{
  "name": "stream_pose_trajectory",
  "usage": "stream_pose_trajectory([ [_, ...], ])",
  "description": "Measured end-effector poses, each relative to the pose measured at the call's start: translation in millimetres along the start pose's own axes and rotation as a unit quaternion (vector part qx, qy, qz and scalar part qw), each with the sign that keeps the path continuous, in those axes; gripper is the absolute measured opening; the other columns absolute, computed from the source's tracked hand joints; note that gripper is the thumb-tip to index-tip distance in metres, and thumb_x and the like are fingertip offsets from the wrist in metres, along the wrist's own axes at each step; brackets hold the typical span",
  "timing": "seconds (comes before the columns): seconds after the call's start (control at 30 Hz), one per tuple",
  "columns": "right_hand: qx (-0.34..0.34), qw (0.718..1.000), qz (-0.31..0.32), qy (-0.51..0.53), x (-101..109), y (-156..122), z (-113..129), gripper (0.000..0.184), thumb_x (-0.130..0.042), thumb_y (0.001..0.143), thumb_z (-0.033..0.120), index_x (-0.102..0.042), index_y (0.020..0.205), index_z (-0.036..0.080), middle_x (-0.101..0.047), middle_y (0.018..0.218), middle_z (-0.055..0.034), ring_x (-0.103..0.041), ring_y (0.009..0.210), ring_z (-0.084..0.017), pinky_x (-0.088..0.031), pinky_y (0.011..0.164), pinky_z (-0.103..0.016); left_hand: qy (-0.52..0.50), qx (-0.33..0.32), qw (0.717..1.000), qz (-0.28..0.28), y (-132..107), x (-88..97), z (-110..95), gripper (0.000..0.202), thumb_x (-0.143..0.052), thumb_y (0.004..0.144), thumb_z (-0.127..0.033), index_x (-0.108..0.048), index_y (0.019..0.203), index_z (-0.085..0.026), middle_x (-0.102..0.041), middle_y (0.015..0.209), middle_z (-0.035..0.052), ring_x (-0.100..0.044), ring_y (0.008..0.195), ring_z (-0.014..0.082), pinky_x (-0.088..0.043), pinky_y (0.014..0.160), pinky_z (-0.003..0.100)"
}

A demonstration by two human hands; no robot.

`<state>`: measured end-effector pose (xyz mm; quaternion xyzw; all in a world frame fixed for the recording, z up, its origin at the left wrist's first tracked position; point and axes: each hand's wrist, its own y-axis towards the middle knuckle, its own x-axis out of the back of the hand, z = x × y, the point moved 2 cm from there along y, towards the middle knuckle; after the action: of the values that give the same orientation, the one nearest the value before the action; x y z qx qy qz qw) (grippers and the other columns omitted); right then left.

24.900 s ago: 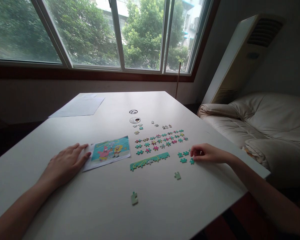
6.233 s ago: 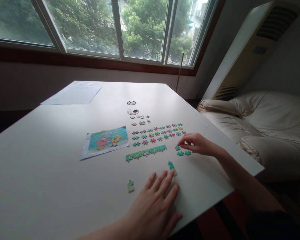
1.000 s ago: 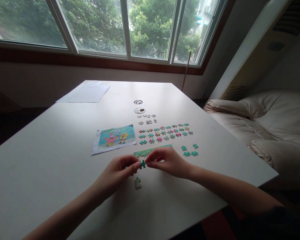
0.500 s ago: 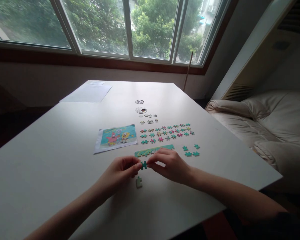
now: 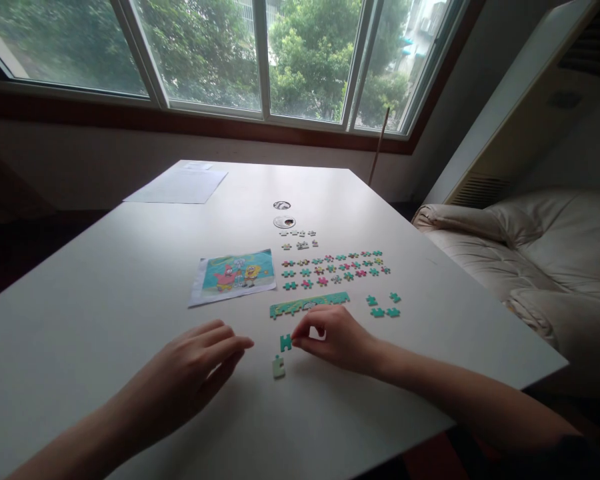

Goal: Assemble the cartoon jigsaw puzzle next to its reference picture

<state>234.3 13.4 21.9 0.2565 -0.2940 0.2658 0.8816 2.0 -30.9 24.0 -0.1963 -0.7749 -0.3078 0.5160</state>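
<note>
My right hand (image 5: 333, 337) rests on the white table (image 5: 130, 280) and pinches a teal puzzle piece (image 5: 285, 343) at its left fingertips. A pale green puzzle piece (image 5: 279, 367) lies just below it. My left hand (image 5: 190, 370) lies flat with fingers stretched out, holding nothing, a little left of both pieces. Beyond my right hand sits a joined strip of green pieces (image 5: 309, 305). Rows of loose teal and pink pieces (image 5: 335, 267) lie further back, and three teal pieces (image 5: 383, 306) lie to the right.
A cartoon reference picture (image 5: 234, 276) lies left of the loose pieces. Two round discs (image 5: 283, 215) and small grey pieces (image 5: 298, 239) sit behind them. A sheet of paper (image 5: 177, 185) is at the far left corner. A cream sofa (image 5: 530, 247) stands beside the table's right edge.
Both hands pinched the teal piece in the air half a second ago. My left hand has let go and dropped flat to the left; my right hand has lowered the piece to the table.
</note>
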Motion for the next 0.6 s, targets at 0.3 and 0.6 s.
stream_pose_trajectory([
  [0.3, -0.004, 0.999, 0.045, -0.015, -14.0, 6.3, -2.4, 0.003, -0.066, 0.075, 0.017, -0.069, 0.075, 0.018, -0.066, 0.07, 0.0005, -0.054, 0.062, -0.009, -0.042, 0.063, -0.019, 0.089, -0.064, 0.993, 0.043, -16.1, -15.4, -20.5, 0.045, -0.049, 0.088, -0.018, -0.048, 0.13, -0.034, -0.058, 0.106, 0.0031, -0.055, 0.092, 0.018, -0.046, 0.081, 0.027],
  [0.6, -0.007, 0.999, 0.052, -0.016, -13.8, 5.1, -3.1, 0.002, -0.067, 0.072, 0.017, -0.069, 0.073, 0.017, -0.062, 0.064, 0.0012, -0.051, 0.058, -0.008, -0.041, 0.06, -0.019, 0.134, -0.081, 0.987, 0.031, -12.7, -14.8, -20.7, 0.045, -0.049, 0.088, -0.019, -0.047, 0.13, -0.036, -0.056, 0.108, 0.0029, -0.053, 0.095, 0.019, -0.041, 0.083, 0.029],
])
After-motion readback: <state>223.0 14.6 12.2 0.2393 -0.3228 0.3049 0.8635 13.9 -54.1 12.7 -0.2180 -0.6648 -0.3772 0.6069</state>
